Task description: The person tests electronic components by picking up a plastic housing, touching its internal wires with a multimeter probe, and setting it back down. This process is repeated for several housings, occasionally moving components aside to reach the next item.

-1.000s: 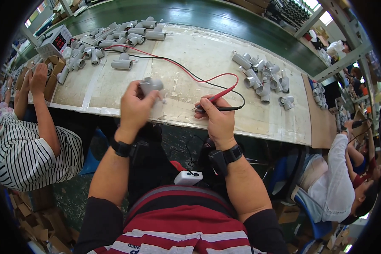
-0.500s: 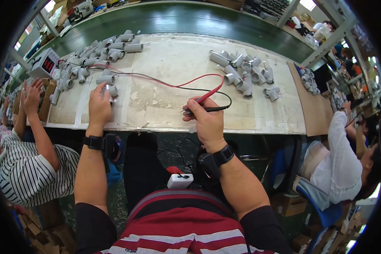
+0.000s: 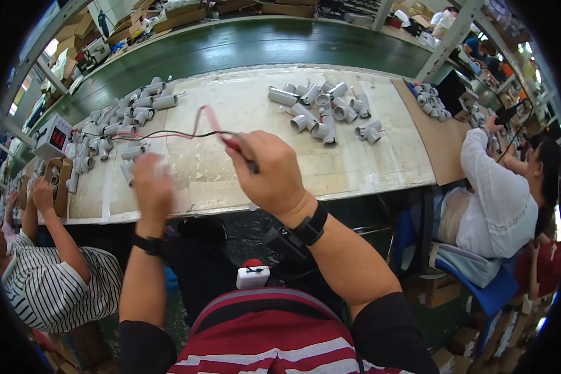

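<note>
My right hand [image 3: 271, 168] is closed around a pair of test probes, above the front middle of the worktable [image 3: 230, 106]. The red test probe [image 3: 229, 141] shows at its fingers; most of the black one is hidden by the hand. From them red and black leads [image 3: 168, 133] run left toward a meter box [image 3: 51, 138] with a lit red display. My left hand [image 3: 153, 190] is smeared by motion at the front edge, beside a grey cylindrical part [image 3: 127, 172]. Whether it holds anything cannot be made out.
Grey cylindrical parts [image 3: 124, 112] lie heaped at the left, and a second group [image 3: 324, 112] lies at the back right. A brown board [image 3: 433, 134] covers the right end. Co-workers sit on both sides, one in a striped shirt [image 3: 62, 280], one in a white top [image 3: 495, 206].
My right hand has moved left with the probes and turned over, back upward. My left hand has drawn back toward the table's front edge. The whole view has shifted.
</note>
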`<state>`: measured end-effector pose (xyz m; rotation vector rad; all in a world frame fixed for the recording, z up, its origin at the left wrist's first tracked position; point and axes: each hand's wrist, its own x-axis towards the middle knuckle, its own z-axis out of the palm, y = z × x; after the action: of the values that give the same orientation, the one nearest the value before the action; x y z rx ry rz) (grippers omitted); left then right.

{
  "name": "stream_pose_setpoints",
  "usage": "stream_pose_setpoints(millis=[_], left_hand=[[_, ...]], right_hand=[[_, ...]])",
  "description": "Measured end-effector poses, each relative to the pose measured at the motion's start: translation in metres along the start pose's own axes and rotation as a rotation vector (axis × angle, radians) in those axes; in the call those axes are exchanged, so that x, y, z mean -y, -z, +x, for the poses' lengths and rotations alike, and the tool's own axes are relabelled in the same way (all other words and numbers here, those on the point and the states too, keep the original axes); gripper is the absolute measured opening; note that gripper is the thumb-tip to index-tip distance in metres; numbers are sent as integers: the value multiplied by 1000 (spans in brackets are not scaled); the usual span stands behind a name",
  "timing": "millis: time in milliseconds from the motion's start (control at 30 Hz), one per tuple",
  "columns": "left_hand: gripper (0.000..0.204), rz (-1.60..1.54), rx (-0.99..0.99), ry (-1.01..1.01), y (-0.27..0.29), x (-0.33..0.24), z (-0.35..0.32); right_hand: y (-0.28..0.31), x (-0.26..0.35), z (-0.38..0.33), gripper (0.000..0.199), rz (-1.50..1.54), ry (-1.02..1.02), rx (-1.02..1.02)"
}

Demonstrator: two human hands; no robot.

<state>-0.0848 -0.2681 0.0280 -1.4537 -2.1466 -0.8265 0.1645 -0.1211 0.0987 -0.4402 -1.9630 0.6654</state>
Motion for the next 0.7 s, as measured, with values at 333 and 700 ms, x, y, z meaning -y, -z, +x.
stream_pose_setpoints(millis=[333,700], left_hand=[[75,-173,300,-368,-128,-219,98],[68,-126,708,-152,-177,-268,168]], right_hand=[[29,39,65,11,-362,397,-15],[30,34,102,9,-270,340,-9]])
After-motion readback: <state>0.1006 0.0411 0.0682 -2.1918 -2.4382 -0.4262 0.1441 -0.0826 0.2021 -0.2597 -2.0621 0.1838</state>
